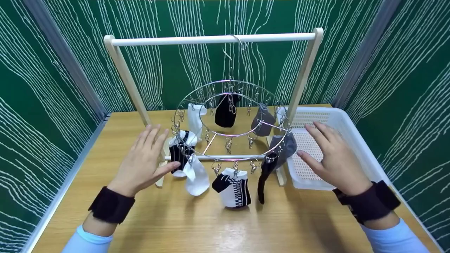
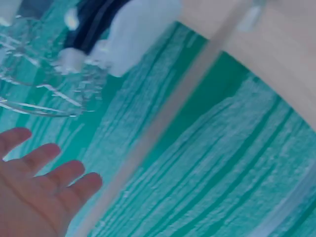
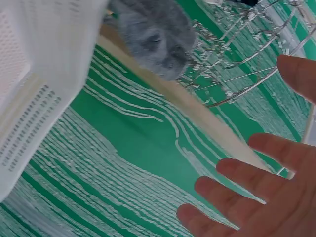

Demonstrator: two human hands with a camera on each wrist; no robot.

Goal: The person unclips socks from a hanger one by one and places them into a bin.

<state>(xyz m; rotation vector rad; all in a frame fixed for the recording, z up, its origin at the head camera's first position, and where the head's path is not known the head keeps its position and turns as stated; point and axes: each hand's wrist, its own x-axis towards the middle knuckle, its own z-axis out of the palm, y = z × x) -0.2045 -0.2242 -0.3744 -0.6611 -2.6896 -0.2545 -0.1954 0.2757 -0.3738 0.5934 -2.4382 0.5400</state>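
Observation:
A round metal clip hanger [image 1: 230, 135] hangs by its hook from the rack's white bar, with several socks clipped around its rings. At the front hangs a black-and-white sock [image 1: 232, 189], with a white sock [image 1: 196, 177] to its left and a thin black sock [image 1: 263, 179] to its right. Grey socks [image 3: 158, 37] hang on the right side, and a black sock [image 1: 225, 110] at the back. My left hand [image 1: 142, 163] is spread beside the striped sock [image 1: 178, 158], holding nothing. Fingers apart, my right hand [image 1: 335, 160] hovers empty over the basket's near side.
A white plastic basket [image 1: 365, 151] stands on the wooden table [image 1: 123, 140] at the right, close to the rack's right leg. The wooden rack [image 1: 128, 77] spans the middle. Green walls [image 1: 70, 88] with white lines enclose the back and sides.

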